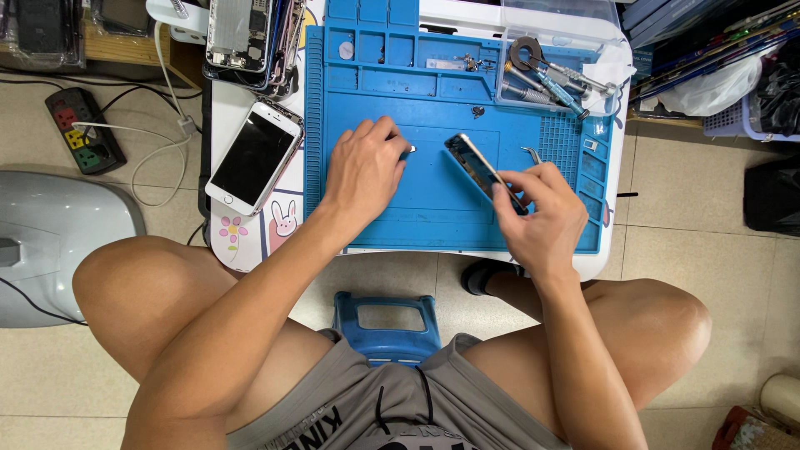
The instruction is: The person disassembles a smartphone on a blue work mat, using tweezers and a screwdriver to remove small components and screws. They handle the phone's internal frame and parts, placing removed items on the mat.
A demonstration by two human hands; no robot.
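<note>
Head view, one entry per item as we find it.

Mat [433, 208]: blue repair mat with moulded compartments along its top and right edges, lying on a small white table [250, 242].

Left hand [364, 171]: we see it palm down on the mat, fingers curled in, thumb and forefinger pinched on a small pale-tipped part [411, 150] that pokes out at the fingertips. What the part is we cannot tell; it is too small.

Right hand [543, 215]: closed on a phone frame [482, 169], a dark, slim body tilted up on edge above the mat's centre panel, its upper end free and pointing toward the left hand, its lower end hidden in the fingers. The two hands are near each other but apart.

Tweezers [532, 154]: metal tip showing just beside the right hand's knuckles, on the mat.

Clear tray [546, 71]: at the mat's upper right, holding screwdrivers and a round metal tool.

White phone [253, 156]: dark screen up, lying on the table left of the mat, well apart from both hands.

Opened phone bodies [250, 37]: stacked at the table's top left.

Power strip [85, 131]: on the floor at far left, with a white cable.

Blue stool [387, 321]: between our knees, below the table edge.
</note>
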